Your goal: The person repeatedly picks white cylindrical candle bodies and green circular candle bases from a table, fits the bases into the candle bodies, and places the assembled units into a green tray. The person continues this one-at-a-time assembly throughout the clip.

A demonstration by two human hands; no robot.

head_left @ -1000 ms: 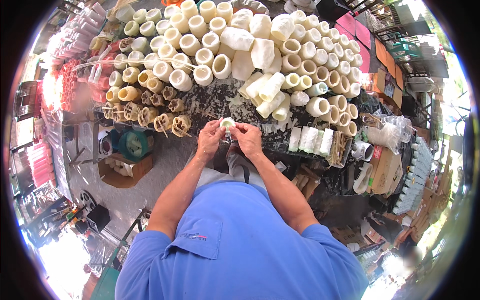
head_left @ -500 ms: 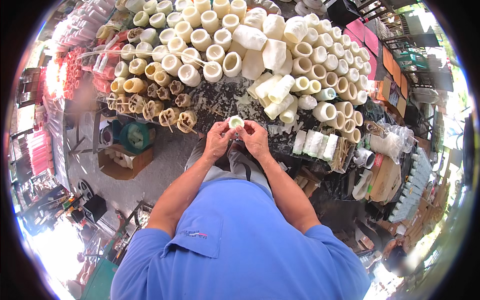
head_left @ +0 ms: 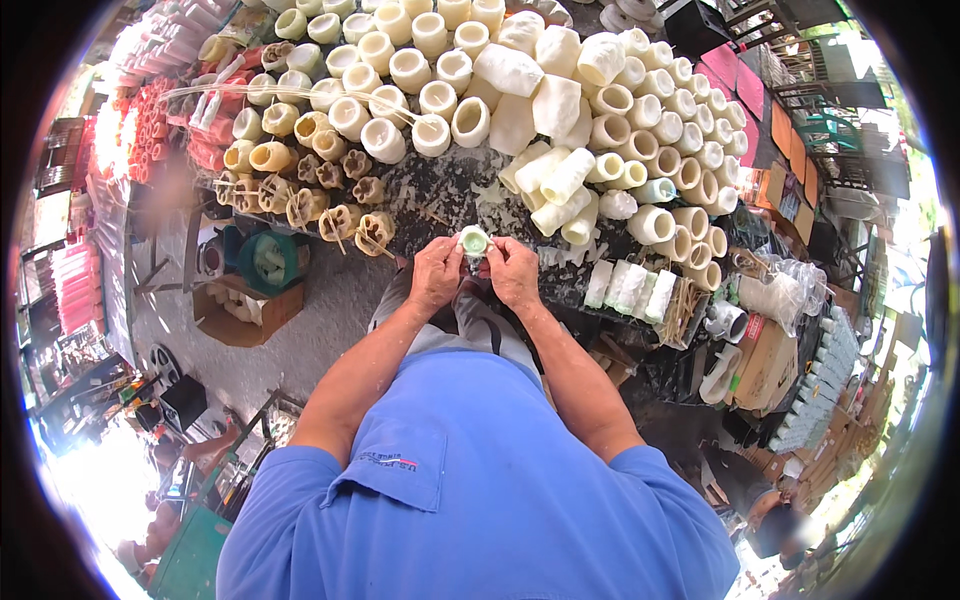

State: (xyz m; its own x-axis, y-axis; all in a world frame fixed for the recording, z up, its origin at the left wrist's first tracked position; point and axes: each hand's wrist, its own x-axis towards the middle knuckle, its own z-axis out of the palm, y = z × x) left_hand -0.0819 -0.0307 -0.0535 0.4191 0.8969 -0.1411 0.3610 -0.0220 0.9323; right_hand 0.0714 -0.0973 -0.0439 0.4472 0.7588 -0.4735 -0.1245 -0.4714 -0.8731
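Note:
Between my two hands is a small round pale-green cup (head_left: pixel 474 241), its hollow facing me; it looks like wax, though I cannot be sure. Its left side is pinched by the closed fingers of my left hand (head_left: pixel 436 273). My right hand (head_left: pixel 514 273) grips the opposite side in the same way. Both hands are just in front of the near edge of a dark worktable (head_left: pixel 440 190) spotted with white flakes. My fingertips partly hide the cup's rim.
Many cream hollow cylinders (head_left: pixel 437 99) cover the table's far side. Brownish ones (head_left: pixel 374 233) line its left edge. White ribbed rolls (head_left: pixel 627 287) lie at the right edge. Below left are a teal tub (head_left: pixel 270 262) and a cardboard box (head_left: pixel 240 318). Another person (head_left: pixel 775 515) is at lower right.
The cup has tilted so more of its green hollow shows. My hands have moved slightly apart around it, and the whole view has shifted a little.

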